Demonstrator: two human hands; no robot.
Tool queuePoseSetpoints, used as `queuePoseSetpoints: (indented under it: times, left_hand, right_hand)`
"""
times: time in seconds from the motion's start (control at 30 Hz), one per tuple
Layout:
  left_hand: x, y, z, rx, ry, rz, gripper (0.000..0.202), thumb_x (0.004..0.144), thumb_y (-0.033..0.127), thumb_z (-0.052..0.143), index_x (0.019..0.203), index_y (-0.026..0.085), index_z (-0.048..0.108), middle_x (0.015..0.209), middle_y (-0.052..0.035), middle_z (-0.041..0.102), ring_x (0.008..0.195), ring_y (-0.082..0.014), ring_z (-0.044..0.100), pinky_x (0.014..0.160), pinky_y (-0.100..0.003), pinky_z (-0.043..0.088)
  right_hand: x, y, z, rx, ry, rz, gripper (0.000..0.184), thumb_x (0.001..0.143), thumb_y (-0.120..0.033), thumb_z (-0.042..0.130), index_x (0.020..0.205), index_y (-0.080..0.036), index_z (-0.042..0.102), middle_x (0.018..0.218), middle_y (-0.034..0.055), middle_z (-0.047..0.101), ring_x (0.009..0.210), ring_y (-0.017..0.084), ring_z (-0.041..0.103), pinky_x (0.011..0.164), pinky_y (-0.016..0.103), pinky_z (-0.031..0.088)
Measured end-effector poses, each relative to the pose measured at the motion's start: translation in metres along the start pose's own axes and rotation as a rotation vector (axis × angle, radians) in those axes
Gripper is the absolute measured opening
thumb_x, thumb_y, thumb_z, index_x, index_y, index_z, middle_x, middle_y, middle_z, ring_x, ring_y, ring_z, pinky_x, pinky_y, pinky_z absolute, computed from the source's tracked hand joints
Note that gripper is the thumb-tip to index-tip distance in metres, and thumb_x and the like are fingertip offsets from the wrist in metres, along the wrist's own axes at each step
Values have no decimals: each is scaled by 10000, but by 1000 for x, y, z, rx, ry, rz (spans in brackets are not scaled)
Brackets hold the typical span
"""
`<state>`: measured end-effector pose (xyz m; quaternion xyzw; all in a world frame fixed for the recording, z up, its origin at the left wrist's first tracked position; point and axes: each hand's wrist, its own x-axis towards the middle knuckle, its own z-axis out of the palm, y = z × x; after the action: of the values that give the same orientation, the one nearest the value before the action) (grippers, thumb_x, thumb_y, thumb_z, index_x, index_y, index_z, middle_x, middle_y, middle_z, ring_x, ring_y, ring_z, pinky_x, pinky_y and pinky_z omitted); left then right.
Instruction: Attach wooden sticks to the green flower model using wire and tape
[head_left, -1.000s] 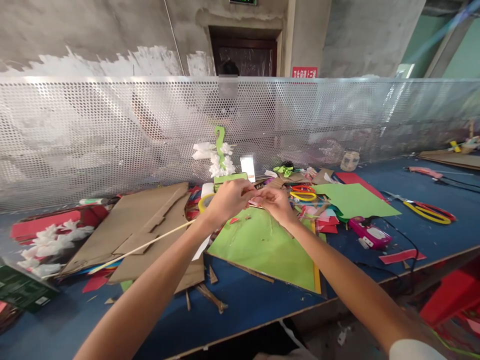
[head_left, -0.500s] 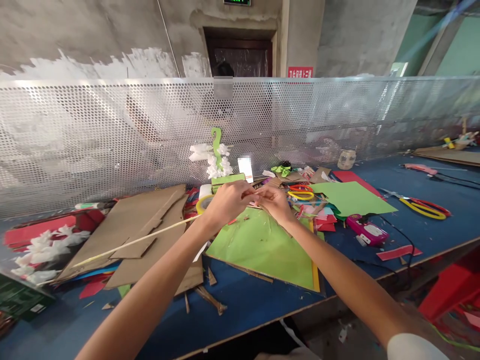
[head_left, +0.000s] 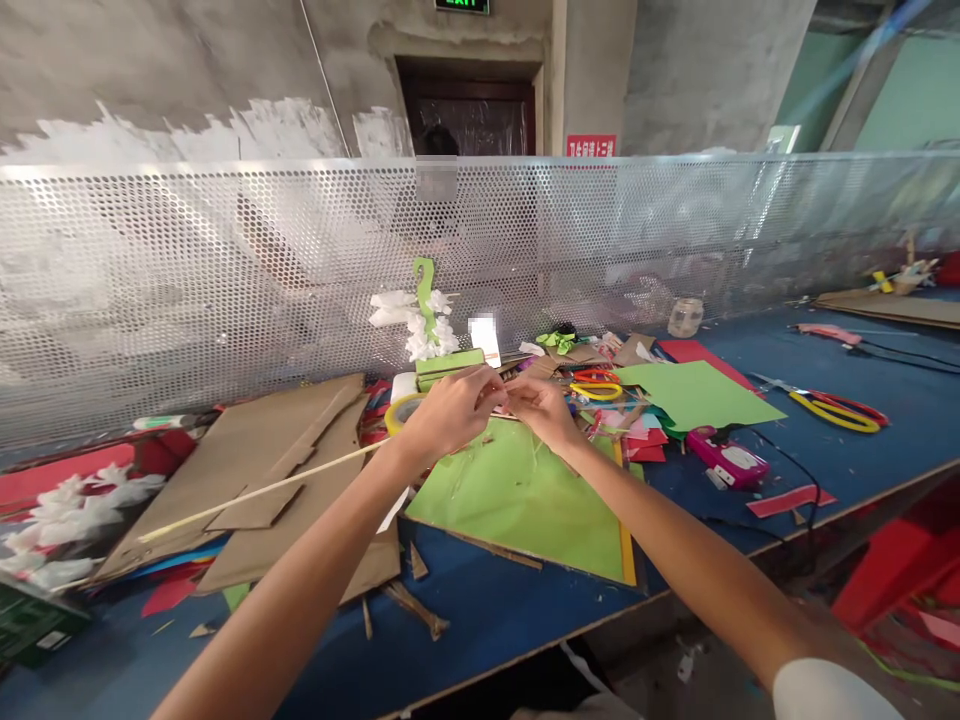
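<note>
My left hand (head_left: 457, 408) and my right hand (head_left: 544, 408) meet over the far edge of a green sheet (head_left: 525, 490). Both have their fingers pinched together, tip to tip. Whatever sits between the fingertips is small, perhaps pinkish, and mostly hidden. A thin pale stick (head_left: 262, 490) runs from the cardboard on the left to behind my left forearm; I cannot tell whether the hand touches it. Beside the left wrist lies a roll of yellow tape (head_left: 399, 412). Just beyond the hands is a green box-like base (head_left: 450, 368) with white paper flowers (head_left: 431, 335) and a curled green strip (head_left: 425, 295).
Brown cardboard (head_left: 262, 430) covers the left side. Yellow-handled scissors (head_left: 596, 387), light green paper (head_left: 701, 395), a magenta device (head_left: 726, 458) with a cord, and larger scissors (head_left: 825, 405) lie to the right. A lit phone (head_left: 484, 340) leans near a perforated metal screen (head_left: 300, 260).
The view has shifted slightly, so the table's things sit a little further left. My hands stay together over the green sheet, with only small finger movements.
</note>
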<state>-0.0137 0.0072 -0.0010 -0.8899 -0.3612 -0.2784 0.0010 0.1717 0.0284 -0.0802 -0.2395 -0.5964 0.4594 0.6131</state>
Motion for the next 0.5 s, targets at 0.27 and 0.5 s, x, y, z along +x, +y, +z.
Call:
queuePoseSetpoints:
  times: [0.27, 0.5]
  left_hand:
    - [1, -2, -3, 51, 26, -83, 133, 954, 304, 577, 898, 211, 653, 906, -55, 696, 723, -170, 608, 664, -307, 376]
    - [-2, 2, 1, 139, 51, -31, 308, 1054, 266, 382, 954, 191, 664, 976, -97, 694, 814, -210, 645, 655, -321, 368]
  right_hand:
    - [0, 5, 2, -21, 14, 24, 326, 703, -460, 933, 891, -225, 806, 839, 35, 792, 755, 192, 737, 765, 326, 613]
    - [1, 5, 4, -82, 64, -47, 348, 708, -495, 918, 877, -213, 806, 793, 34, 773, 643, 169, 685, 637, 294, 574]
